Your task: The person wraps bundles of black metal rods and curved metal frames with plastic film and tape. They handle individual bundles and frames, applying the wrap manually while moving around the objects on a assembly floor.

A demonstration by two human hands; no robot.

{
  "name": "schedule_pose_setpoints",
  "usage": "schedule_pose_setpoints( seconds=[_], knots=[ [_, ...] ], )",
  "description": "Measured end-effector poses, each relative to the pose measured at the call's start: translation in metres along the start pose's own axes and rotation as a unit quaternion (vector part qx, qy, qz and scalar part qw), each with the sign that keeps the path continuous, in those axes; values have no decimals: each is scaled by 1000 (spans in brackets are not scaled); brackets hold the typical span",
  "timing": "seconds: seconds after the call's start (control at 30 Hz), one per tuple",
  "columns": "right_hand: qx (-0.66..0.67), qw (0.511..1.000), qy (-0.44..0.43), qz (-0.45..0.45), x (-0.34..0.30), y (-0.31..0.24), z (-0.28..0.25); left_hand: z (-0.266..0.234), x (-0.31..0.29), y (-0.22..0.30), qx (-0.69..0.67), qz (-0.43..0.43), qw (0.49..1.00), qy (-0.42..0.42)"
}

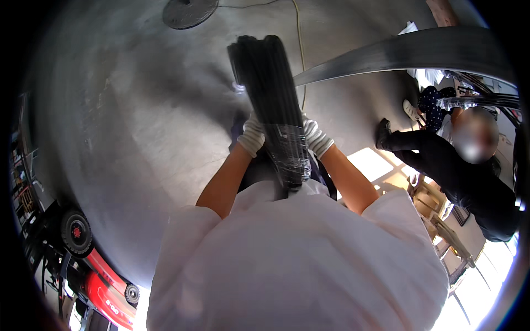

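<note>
A long bundle of black bars (270, 91) stretches away from my chest, its near part wrapped in clear film. My left hand (252, 135), in a white-and-grey striped knitted glove, grips the bundle's left side. On the opposite side my right hand (317, 135), in a matching glove, is closed against it. Most of the fingers are hidden under and behind the bundle. The near end rests close to my white shirt, while the far end sticks out over the concrete floor (154, 116).
A wide dark band (408, 55) crosses at the upper right. Beyond it are a person in black (436, 149) and another in dotted clothing (429, 102). A yellow cable (300, 33) and a round dark disc (189, 12) lie ahead. A red wheeled vehicle (107, 295) stands lower left.
</note>
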State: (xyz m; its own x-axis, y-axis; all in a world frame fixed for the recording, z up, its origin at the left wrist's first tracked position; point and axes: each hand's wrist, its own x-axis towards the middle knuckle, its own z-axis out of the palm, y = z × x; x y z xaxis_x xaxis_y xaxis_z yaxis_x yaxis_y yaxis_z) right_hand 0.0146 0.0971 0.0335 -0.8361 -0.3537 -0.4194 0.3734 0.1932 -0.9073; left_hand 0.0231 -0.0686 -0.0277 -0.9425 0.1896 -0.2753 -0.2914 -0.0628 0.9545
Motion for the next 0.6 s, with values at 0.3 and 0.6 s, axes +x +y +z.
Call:
schedule_pose_setpoints(
  seconds=[0.3, 0.6],
  knots=[
    [44, 992, 117, 16, -7, -68, -74, -60, 18, 142, 377, -174, 901, -128],
    [65, 990, 122, 5, -48, -142, -82, -16, 71, 222, 689, 451, 391, -412]
  ],
)
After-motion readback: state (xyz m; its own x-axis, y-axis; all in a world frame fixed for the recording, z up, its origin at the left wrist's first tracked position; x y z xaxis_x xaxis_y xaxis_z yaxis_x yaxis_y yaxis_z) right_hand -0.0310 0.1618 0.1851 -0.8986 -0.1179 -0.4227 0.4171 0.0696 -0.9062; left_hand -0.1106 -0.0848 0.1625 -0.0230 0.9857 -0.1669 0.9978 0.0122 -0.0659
